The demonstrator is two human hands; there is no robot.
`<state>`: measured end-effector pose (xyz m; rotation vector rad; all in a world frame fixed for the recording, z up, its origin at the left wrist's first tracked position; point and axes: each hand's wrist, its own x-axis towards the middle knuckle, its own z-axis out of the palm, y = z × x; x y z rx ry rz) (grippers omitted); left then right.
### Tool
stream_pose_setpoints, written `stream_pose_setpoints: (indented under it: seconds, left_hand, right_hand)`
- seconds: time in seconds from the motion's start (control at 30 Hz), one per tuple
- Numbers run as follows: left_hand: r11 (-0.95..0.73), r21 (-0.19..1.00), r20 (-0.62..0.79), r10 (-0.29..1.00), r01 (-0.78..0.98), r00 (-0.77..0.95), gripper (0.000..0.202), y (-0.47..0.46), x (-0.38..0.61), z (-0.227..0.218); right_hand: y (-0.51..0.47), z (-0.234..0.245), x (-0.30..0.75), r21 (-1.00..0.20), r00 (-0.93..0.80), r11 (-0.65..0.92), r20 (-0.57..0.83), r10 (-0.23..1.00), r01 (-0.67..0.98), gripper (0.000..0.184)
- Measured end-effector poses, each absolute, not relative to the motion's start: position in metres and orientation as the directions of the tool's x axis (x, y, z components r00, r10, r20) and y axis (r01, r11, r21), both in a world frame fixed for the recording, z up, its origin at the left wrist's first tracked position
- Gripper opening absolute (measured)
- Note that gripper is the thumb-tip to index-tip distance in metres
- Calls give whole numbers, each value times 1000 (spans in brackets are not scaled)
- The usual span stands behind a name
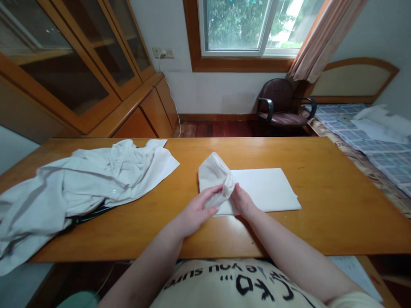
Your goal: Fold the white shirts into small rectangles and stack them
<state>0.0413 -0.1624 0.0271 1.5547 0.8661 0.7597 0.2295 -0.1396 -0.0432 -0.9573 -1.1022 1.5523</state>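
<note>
A white cloth (266, 188) lies folded flat near the middle of the table (337, 205), a little toward the near edge. Its left end is lifted and bunched into a rounded fold. The left hand (199, 209) has its fingers curled around the lower part of that raised end. The right hand (242, 201) grips the same end from the other side, fingers closed on the fabric, and the two hands almost touch. A heap (80, 184) of crumpled white clothes covers the table's left end, well apart from the cloth. Beyond the far edge stand a chair (282, 107) and a bed (369, 145).
</note>
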Motion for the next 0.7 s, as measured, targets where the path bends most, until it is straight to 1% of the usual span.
stream_pose_setpoints:
  seconds: [0.07, 0.13, 0.2, 0.27, 0.3, 0.37, 0.43, 0.5, 0.57, 0.7]
  left_hand:
    - [-247, 915, 31, 830, 318, 557, 58, -166, 59, 19]
    - [-404, 787, 72, 811, 466, 581, 59, -170, 72, 9]
    - [-523, 651, 114, 784, 551, 610, 57, -175, 78, -4]
    - [-579, 526, 141, 781, 623, 608, 56, -179, 79, -16]
    - [-571, 469, 153, 804, 674, 574, 56, -180, 78, -22]
    - [-471, 381, 170, 882, 796, 440, 58, -183, 75, -29]
    - [-313, 336, 158, 949, 888, 275, 63, -184, 73, -31]
    - [-216, 318, 115, 975, 923, 189, 67, -184, 72, -31]
    - [-179, 307, 69, 984, 934, 166, 70, -184, 73, -31]
    - [-183, 304, 18, 982, 935, 186, 75, -185, 74, -33]
  right_hand:
    - [-139, -43, 228, -874, -173, -196, -131, 976, -444, 71]
    - [-138, -37, 231, -831, -161, -243, -186, 969, -500, 68]
    - [-136, -30, 238, -847, -154, -279, -234, 960, -453, 59]
    - [-132, -23, 246, -891, -125, -318, -293, 948, -325, 46]
    - [-131, -21, 250, -912, -96, -333, -319, 943, -240, 41]
    - [-127, -17, 257, -939, -26, -341, -340, 940, -49, 32]
    - [-126, -16, 261, -935, 21, -332, -332, 943, 123, 27]
    - [-125, -16, 263, -916, 26, -340, -342, 939, 214, 23]
    - [-126, -17, 265, -906, -2, -378, -386, 923, 189, 20]
    - [-127, -19, 272, -896, -105, -444, -441, 891, -4, 10]
